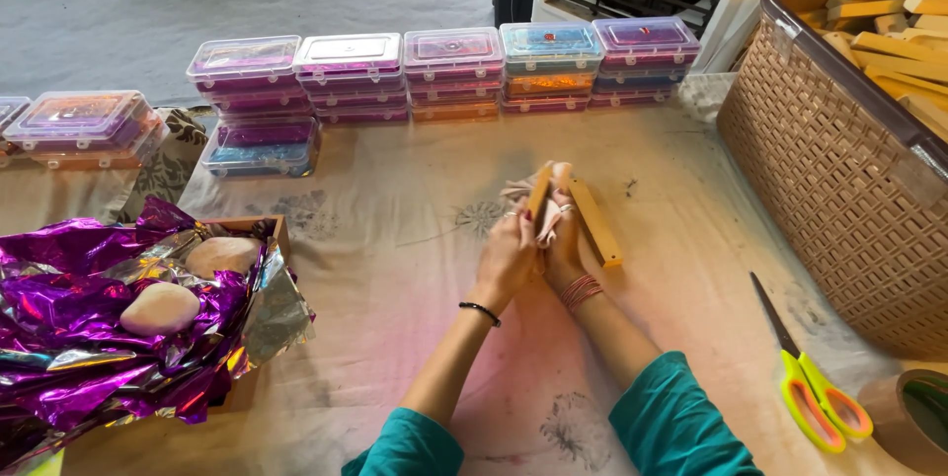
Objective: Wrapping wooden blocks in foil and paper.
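Both of my hands meet at the middle of the cloth-covered table (395,269). My left hand (509,254) grips a thin wooden stick (539,192) that stands tilted. My right hand (565,239) holds a second, longer wooden stick (595,223) together with a crumpled pale cloth (521,188) bunched between the two sticks. The cloth's far part is hidden behind my fingers.
A brown woven basket (829,170) full of wooden sticks stands at the right. Green-and-yellow scissors (812,387) and a tape roll (908,417) lie near the front right. Purple foil (109,328) with two pale stones fills a wooden tray at the left. Stacked clear plastic boxes (449,66) line the back.
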